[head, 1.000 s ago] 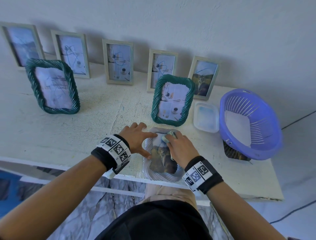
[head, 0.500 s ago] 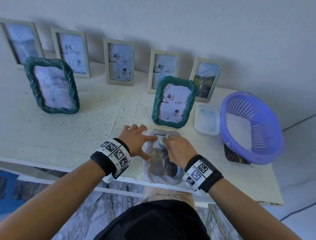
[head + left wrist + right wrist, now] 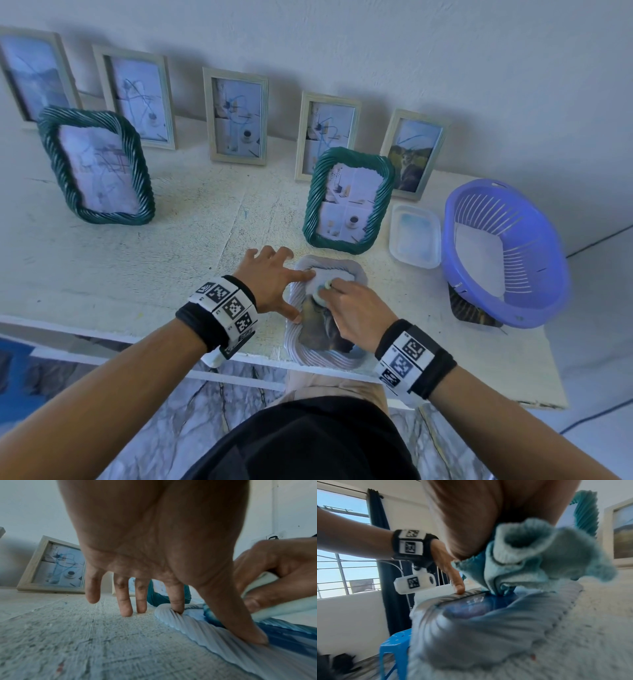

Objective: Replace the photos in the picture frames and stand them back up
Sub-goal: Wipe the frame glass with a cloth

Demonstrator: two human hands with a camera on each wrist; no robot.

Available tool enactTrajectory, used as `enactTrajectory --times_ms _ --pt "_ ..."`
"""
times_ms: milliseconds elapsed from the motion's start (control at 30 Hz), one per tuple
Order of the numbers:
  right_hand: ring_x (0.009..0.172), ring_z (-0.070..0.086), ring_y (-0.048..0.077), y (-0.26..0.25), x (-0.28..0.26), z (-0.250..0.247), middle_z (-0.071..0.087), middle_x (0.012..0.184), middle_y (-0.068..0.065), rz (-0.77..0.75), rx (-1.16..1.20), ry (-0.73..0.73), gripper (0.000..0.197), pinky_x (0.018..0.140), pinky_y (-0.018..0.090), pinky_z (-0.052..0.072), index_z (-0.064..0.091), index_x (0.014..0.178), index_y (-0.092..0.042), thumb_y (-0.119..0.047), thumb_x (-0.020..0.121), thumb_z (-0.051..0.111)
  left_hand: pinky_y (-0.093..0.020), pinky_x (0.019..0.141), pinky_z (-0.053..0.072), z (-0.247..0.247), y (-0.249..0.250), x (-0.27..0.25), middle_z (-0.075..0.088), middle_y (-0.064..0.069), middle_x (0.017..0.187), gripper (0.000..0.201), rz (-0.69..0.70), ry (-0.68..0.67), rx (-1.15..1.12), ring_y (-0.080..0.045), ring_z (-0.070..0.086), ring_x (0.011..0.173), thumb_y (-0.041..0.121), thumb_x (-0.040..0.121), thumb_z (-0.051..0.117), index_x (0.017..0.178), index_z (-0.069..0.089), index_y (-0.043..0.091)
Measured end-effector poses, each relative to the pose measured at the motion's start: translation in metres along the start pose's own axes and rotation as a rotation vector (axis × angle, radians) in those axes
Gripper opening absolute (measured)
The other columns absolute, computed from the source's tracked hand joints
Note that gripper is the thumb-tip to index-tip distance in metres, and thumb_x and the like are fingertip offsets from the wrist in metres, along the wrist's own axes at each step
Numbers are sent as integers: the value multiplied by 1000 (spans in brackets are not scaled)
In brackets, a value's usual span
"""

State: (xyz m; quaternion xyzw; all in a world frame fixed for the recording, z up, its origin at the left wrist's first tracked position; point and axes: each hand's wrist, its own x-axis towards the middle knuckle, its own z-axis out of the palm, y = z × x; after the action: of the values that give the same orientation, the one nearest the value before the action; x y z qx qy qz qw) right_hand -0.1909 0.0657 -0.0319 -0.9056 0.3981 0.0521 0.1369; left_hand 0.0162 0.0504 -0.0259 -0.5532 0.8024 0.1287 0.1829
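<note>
A white ribbed picture frame [image 3: 325,356] lies flat at the table's front edge, with a dark photo showing under its glass. My left hand [image 3: 274,281] spreads straight fingers beside it, index finger and thumb pressing on the frame's left rim [image 3: 202,627]. My right hand [image 3: 356,311] grips a bunched pale blue cloth [image 3: 539,555] and holds it down on the glass near the frame's far end. Behind them, two green twisted frames [image 3: 349,202] [image 3: 97,168] stand upright, and several pale wooden frames [image 3: 236,116] lean against the wall.
A purple plastic basket [image 3: 503,253] sits at the right end of the table, holding white sheets, with a dark photo under its near edge. A clear shallow tray [image 3: 415,234] lies between it and the green frame. A blue stool [image 3: 393,650] stands below the table edge.
My right hand has slid the cloth across the glass toward the frame's far end. The left hand has stayed pressed on the rim.
</note>
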Motion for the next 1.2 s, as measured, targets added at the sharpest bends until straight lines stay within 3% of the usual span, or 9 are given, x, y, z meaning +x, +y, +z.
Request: enactTrajectory --times_ms 100,300,467,667,767,833,933,1033,1200 --pt "82 61 30 6 -6 -5 61 99 9 -66 -40 -30 33 69 39 52 64 115 -9 -2 83 57 -52 109 29 0 -1 0 24 -4 153 90 8 -4 5 -31 30 134 85 68 52 146 20 53" --pt "106 55 31 14 19 -16 58 118 11 59 -67 60 36 91 36 43 59 123 -7 -4 88 51 -53 110 28 -2 1 0 23 -5 154 90 7 -20 -11 -32 30 135 83 69 53 147 20 53" --pt "78 59 31 -1 -5 -3 62 104 14 -100 -94 -40 42 69 42 52 61 118 -4 -1 76 65 -52 110 29 -2 1 -1 23 -5 154 90 1 -18 -21 -31 29 135 81 70 56 147 19 52" --pt "93 61 34 14 23 -14 64 104 13 36 -90 76 37 83 39 49 64 113 -4 -1 77 65 -53 109 30 -4 2 -1 23 -5 154 91 -3 -31 -31 -32 29 135 82 68 56 147 20 53" --pt "77 63 32 1 13 -8 64 91 13 -22 -65 59 33 67 36 51 67 102 -3 0 70 68 -52 109 30 -3 2 -1 24 -4 153 90 -3 -25 -28 -31 30 134 82 68 56 147 21 53" --pt "72 62 32 0 4 -6 63 92 12 -83 -78 8 33 61 36 49 66 106 -3 -1 73 67 -51 109 30 -4 2 -1 24 -4 153 91 -2 -26 -31 -31 30 134 82 68 56 147 21 53" --pt "89 59 33 9 15 -14 60 104 10 -59 -92 -29 34 72 39 47 62 119 -10 -6 85 57 -52 108 31 -4 2 -2 24 -4 153 90 0 -23 -20 -31 30 134 82 69 55 147 20 52" --pt "104 55 30 12 27 -19 57 113 7 48 -72 24 32 85 37 45 60 120 -13 -12 89 54 -52 107 32 -4 2 -2 25 -5 153 89 5 -23 -7 -32 31 133 82 69 55 146 21 53" --pt "82 60 30 -2 2 -10 59 100 7 -114 -48 -78 32 69 39 49 62 117 -12 -8 88 51 -52 106 33 -5 3 -2 24 -5 153 90 0 -27 4 -31 31 133 82 69 55 147 20 52"
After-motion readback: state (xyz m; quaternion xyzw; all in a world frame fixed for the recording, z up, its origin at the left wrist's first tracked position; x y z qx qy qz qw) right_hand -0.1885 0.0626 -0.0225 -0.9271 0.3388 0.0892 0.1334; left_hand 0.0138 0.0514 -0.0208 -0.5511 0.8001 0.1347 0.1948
